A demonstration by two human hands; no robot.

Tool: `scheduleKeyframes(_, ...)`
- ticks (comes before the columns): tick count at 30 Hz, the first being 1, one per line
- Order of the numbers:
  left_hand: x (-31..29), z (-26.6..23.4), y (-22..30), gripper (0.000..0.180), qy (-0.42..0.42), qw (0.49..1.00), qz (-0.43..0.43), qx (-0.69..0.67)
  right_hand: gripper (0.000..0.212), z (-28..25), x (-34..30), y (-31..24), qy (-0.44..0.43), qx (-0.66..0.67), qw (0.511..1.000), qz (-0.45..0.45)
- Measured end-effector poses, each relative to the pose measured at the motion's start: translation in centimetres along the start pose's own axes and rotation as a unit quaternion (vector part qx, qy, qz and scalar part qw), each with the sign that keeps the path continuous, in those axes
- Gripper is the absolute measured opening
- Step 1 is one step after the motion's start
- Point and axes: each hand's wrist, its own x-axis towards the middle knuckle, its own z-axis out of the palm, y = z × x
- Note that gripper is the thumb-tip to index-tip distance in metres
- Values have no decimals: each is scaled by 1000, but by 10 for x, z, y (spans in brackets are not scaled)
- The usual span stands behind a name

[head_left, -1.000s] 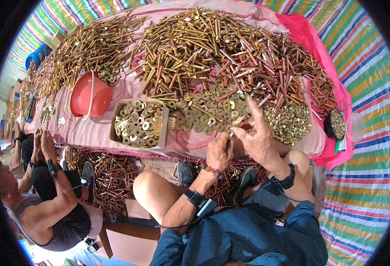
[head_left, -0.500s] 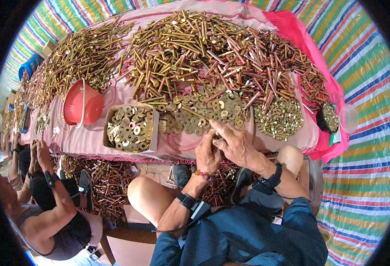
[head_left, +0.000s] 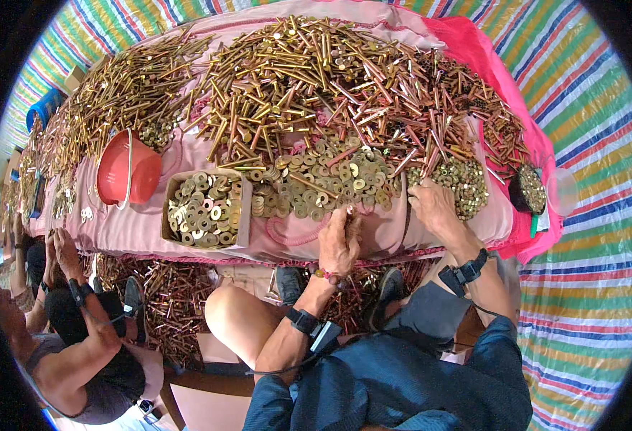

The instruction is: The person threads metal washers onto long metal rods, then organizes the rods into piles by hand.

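Observation:
My left hand (head_left: pixel 339 243) is closed in front of the washer pile, its fingers curled together. A small pale bit shows at its fingertips, too small to name. To its right, my right hand (head_left: pixel 434 206) reaches to the left edge of a heap of small brassy nuts (head_left: pixel 466 188). Its fingers bend down and press together there; what they pinch is hidden. Flat brassy washers (head_left: pixel 362 172) lie spread beyond my left hand, with a long bolt (head_left: pixel 312 185) resting over them.
An open box of washers (head_left: pixel 204 212) stands left of my hands, beside a red bucket (head_left: pixel 125 172). Large heaps of bolts (head_left: pixel 280 79) cover the far side. A dark bowl of nuts (head_left: pixel 530 188) sits at right. Another person's hands (head_left: pixel 64 248) work at left.
My hands were together before the washers. My right hand has moved right to the nuts; my left hand stays near the same place, closed.

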Motion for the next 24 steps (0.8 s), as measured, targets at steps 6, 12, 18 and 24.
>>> scheduleKeyframes(6,0,-2,7,22,2,999,-34,-4,18,-5,8,0,-7,-77,991,-106)
scheduleKeyframes(12,1,1,7,32,-2,1000,-21,6,21,-21,21,-25,-84,244,953,160)
scheduleKeyframes(18,-1,2,2,33,-18,999,-8,-30,22,-24,20,-71,-86,515,835,170)
scheduleKeyframes(24,2,2,5,35,-6,999,32,-22,34,-16,19,-89,-85,560,814,128)
